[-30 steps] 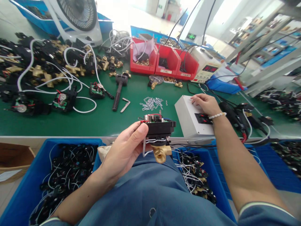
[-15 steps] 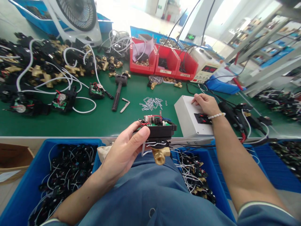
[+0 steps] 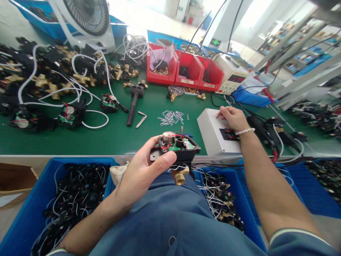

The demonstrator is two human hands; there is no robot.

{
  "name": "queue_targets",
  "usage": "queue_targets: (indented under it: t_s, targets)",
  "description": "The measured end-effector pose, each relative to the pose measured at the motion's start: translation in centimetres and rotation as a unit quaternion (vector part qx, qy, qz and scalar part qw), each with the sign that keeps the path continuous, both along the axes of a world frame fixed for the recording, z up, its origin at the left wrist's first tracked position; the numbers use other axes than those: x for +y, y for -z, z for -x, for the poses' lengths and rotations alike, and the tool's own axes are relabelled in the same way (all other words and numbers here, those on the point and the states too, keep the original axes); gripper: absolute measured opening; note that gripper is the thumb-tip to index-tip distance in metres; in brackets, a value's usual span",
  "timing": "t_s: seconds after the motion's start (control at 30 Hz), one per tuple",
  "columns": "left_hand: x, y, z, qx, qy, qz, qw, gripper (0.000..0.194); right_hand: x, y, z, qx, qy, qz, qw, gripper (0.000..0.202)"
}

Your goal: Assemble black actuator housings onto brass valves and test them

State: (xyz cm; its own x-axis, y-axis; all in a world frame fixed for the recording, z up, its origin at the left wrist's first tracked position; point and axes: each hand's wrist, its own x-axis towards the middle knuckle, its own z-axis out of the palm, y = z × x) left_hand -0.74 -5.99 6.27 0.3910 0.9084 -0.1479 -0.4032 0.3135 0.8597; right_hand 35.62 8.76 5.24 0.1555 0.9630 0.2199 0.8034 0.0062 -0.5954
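Observation:
My left hand grips a black housing by its left side, thumb across the front. The housing's top is uncovered, showing a green circuit board, a round silver part and red wires. Below it hangs a brass fitting with a wire clip above. My right hand rests on a grey box, fingers bent and pinched near its upper edge; what they hold, if anything, is too small to tell. Black switches or sockets lie under the wrist.
On the green table lie a black mallet, an angled metal tool and wire clips. Red bins stand behind. Housings with white cables fill the left. Blue crates of parts sit below the edge.
My left hand has tilted the housing so that more of its circuit board faces up, and the brass fitting has shifted slightly. My right hand stays on the grey box.

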Motion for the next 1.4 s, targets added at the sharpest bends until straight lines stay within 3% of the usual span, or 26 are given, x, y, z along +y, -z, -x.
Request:
queue_targets:
  t_s: [0.27, 0.43, 0.6, 0.8, 1.03, 1.4]
  targets:
    - [-0.42, -0.37, -0.4, -0.118, 0.037, 0.072, 0.99, 0.058, 0.1, 0.04, 0.03, 0.0, 0.002, -0.002, 1.0, 0.052]
    - [-0.22, -0.34, -0.5, -0.114, 0.007, 0.056, 0.992, 0.067, 0.03, 0.05, 0.02, 0.0, 0.0, -0.005, 1.0, 0.054]
    - [-0.27, -0.18, -0.56, -0.113, -0.063, 0.07, 0.989, 0.068, 0.03, 0.05, 0.02, 0.0, -0.003, -0.004, 1.0, 0.055]
    - [-0.6, -0.31, -0.53, -0.099, -0.068, 0.026, 0.992, 0.08, 0.08, 0.22, -0.06, 0.0, 0.0, -0.009, 1.0, 0.056]
    - [-0.98, -0.27, -0.59, -0.091, -0.057, -0.011, 0.994, 0.071, 0.23, 0.42, -0.3, -0.002, 0.003, -0.011, 1.0, 0.056]
    - [-0.83, -0.18, -0.9, -0.081, -0.103, -0.015, 0.991, 0.065, 0.14, 0.07, -0.02, 0.009, 0.002, 0.008, 1.0, 0.055]
